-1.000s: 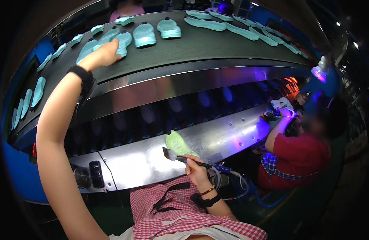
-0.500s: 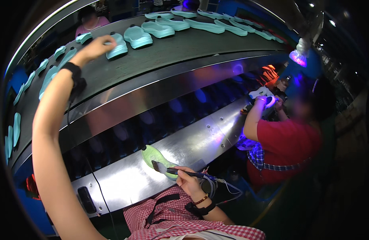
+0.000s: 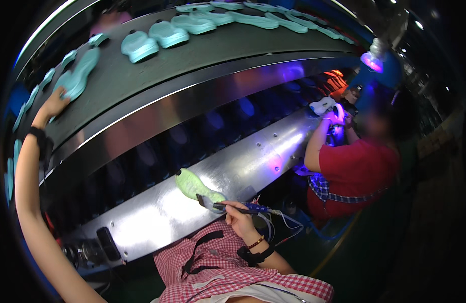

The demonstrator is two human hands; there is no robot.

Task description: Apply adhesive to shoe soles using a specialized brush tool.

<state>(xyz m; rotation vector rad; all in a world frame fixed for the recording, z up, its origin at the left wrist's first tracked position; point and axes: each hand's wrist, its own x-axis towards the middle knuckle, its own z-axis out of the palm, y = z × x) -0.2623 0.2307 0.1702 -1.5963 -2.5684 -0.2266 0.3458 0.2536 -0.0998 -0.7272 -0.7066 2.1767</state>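
My left hand [image 3: 55,103] reaches out to the far left over the belt. Its fingers close on the near end of a turquoise shoe sole [image 3: 85,69], partly covering that end. Close to my body, my right hand [image 3: 238,218] grips a dark-handled brush [image 3: 225,206] between thumb and fingers. The bristles rest over a light green shoe sole [image 3: 191,184], which lies on the shiny metal ledge in front of me. Whether they press on its surface I cannot tell.
More turquoise soles [image 3: 168,34] line the dark conveyor belt [image 3: 192,48]. A black device [image 3: 108,244] sits on the metal ledge [image 3: 157,222]. To the right, a person in red [image 3: 356,171] handles a white shoe part under a purple-glowing lamp [image 3: 373,60].
My left hand has swung left and nearer, from beside a sole at the back of the belt to another sole at the left. The brush has shifted slightly on the green sole.
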